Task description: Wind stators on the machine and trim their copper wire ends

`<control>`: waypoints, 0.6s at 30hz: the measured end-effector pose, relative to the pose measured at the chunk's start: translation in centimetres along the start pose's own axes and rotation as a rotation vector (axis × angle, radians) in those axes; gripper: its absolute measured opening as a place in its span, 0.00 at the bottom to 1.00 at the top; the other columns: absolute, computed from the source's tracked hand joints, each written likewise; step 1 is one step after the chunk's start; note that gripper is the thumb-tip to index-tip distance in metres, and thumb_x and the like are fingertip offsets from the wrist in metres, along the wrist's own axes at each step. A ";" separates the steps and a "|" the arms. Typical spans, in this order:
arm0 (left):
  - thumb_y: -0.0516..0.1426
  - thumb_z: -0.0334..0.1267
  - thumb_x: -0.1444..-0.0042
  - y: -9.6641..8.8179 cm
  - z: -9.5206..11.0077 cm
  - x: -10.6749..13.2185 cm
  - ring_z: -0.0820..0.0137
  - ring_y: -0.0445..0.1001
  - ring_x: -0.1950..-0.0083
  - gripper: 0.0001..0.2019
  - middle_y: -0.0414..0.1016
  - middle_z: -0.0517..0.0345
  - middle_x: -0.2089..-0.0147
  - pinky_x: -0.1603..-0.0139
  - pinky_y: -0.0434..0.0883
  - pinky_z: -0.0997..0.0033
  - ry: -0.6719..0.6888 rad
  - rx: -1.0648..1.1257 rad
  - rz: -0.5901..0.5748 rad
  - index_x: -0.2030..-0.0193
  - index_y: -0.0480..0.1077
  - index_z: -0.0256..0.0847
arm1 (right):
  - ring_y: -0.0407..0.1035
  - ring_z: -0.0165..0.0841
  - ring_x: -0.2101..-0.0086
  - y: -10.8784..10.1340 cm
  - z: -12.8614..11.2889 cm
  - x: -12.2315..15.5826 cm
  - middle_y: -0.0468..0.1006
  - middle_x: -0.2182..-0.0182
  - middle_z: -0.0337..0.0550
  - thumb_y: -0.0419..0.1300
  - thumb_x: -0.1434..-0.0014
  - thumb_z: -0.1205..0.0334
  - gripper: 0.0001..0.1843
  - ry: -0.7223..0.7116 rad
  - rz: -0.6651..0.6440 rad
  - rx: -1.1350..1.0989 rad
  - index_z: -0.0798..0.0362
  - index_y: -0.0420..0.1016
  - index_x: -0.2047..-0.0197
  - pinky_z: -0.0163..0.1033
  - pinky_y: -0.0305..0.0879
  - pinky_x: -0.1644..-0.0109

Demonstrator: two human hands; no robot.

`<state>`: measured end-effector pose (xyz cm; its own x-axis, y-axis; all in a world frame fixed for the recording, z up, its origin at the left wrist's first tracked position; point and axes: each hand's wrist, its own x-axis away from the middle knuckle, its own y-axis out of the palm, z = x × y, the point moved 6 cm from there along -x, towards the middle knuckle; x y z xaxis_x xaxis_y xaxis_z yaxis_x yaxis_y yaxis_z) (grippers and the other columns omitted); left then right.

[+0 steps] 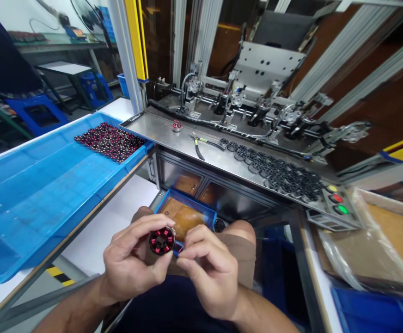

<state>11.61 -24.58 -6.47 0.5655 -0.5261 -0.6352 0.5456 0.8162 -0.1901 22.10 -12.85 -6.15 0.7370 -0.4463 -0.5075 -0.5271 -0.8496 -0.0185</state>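
My left hand (132, 254) grips a round motor stator (161, 241) between thumb and fingers. It has a black ring with red wire coils inside and faces me, above my lap. Close on its right, my right hand (210, 268) is closed in a pinch, thumb against forefinger. A thin reddish bit shows at those fingertips, too small to make out. On the metal ledge ahead stand another red-wound stator (176, 126) and pliers (198, 148) with green-and-black handles. Many black plastic ring parts (277, 171) lie to their right.
A large blue tray (31, 185) on the left holds a batch of red-wound stators (109, 141). A machine with clamps (257, 101) stands behind the ledge. At right are a button box (338, 203) and a plastic-lined carton (375, 245). A blue bin (201, 208) sits below the ledge.
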 end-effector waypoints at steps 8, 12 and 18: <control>0.66 0.32 0.52 1.4 -1.5 0.3 0.72 0.78 0.65 0.17 0.81 0.57 0.60 0.62 0.75 0.77 -0.483 0.575 -0.186 0.53 0.76 0.46 | 0.71 0.38 0.58 -1.4 -0.5 -2.9 0.75 0.59 0.49 0.69 0.45 0.59 0.18 -0.173 -0.249 0.018 0.51 0.77 0.51 0.48 0.70 0.54; 0.68 0.39 0.54 2.4 -1.9 1.1 0.70 0.78 0.64 0.17 0.81 0.55 0.63 0.62 0.73 0.77 -0.635 0.722 -0.270 0.55 0.78 0.44 | 0.71 0.40 0.55 -0.2 -1.2 -4.1 0.76 0.57 0.54 0.67 0.44 0.55 0.15 -0.280 -0.405 0.010 0.56 0.80 0.58 0.51 0.70 0.51; 0.69 0.41 0.54 2.9 -2.0 1.0 0.71 0.76 0.61 0.16 0.80 0.55 0.62 0.58 0.73 0.78 -0.691 0.822 -0.302 0.57 0.79 0.41 | 0.70 0.38 0.53 0.5 -1.7 -3.7 0.75 0.54 0.51 0.63 0.39 0.58 0.09 -0.396 -0.417 0.080 0.55 0.79 0.64 0.49 0.72 0.51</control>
<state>12.48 -22.24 -9.14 0.4232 -0.9049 -0.0451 0.8177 0.3601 0.4490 19.81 -12.11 -2.79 0.6832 0.0735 -0.7265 -0.2679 -0.9003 -0.3430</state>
